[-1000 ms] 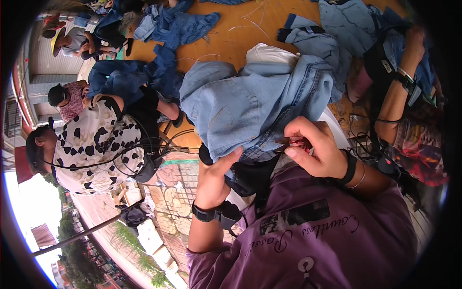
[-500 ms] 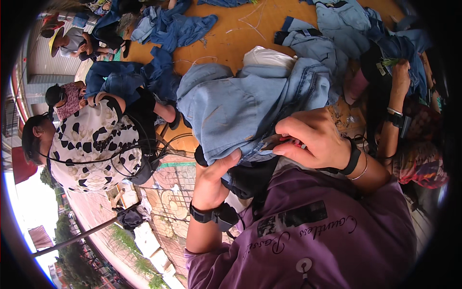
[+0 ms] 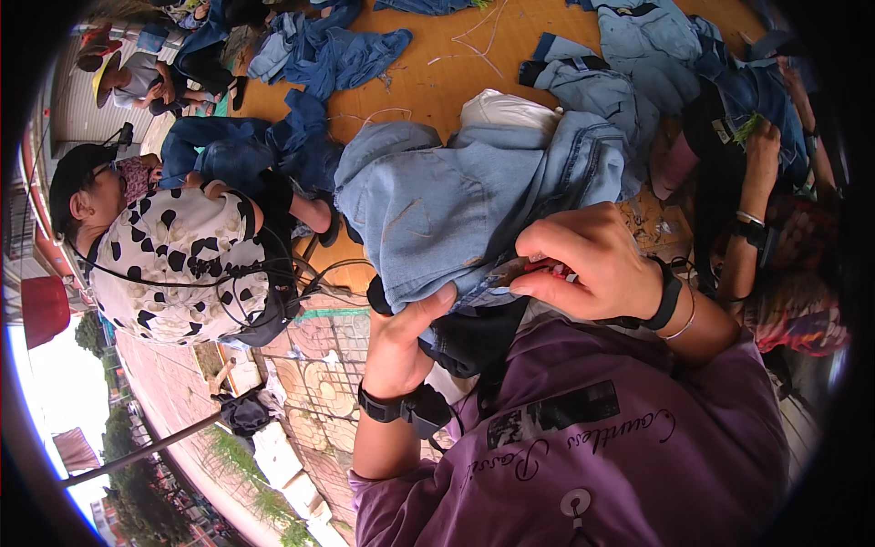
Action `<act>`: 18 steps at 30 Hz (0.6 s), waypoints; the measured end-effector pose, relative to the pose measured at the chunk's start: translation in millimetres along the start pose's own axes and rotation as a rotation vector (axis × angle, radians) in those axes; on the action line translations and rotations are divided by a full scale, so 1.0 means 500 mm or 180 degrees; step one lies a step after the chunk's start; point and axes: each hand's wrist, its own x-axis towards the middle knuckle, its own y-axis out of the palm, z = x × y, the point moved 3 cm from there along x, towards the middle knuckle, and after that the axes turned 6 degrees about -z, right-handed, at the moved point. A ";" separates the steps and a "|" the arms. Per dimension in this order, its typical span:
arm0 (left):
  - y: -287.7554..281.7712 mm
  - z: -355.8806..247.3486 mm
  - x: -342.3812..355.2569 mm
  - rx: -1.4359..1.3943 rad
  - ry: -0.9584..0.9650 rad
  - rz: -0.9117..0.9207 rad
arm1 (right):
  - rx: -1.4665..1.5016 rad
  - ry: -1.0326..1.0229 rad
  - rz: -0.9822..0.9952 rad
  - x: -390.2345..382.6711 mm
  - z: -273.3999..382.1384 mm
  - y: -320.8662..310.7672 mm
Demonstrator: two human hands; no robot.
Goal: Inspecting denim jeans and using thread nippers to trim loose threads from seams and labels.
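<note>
A light-blue denim garment [image 3: 428, 210] is bunched up in front of me, its dark stitched seam running toward my hands. My left hand [image 3: 403, 342] grips its near edge, thumb on top and fingers underneath. At the right end of that edge, my right hand [image 3: 597, 264] is closed around a small red tool [image 3: 552, 267], mostly hidden by thumb and forefinger. Its tip is at the seam, and I cannot make out its exact kind. Black cloth [image 3: 469, 337] hangs below the denim.
On the orange-brown table [image 3: 437, 59] lie more jeans [image 3: 346, 59], loose threads and a white bundle [image 3: 506, 109]. A person in a spotted shirt [image 3: 182, 264] sits at left with dark cables around them. Another person's hand [image 3: 761, 150] works denim at right.
My right hand has shifted very slightly left along the seam; my left hand keeps its hold. At left, the person in the spotted shirt has turned and raised their head.
</note>
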 end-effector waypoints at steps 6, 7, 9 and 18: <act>-0.004 -0.012 -0.028 0.0007 0.0017 -0.0040 | 0.0065 0.0049 0.0042 0.001 0.028 0.004; -0.003 -0.013 -0.030 -0.0021 0.0032 -0.0055 | 0.0026 0.0042 0.0073 0.000 0.030 0.004; -0.014 -0.011 -0.031 -0.0010 0.0016 -0.0076 | -0.0019 0.0028 0.0097 0.000 0.033 0.004; -0.029 -0.021 -0.052 0.0009 0.0172 -0.0069 | 0.0252 0.0570 -0.0437 -0.014 0.036 -0.016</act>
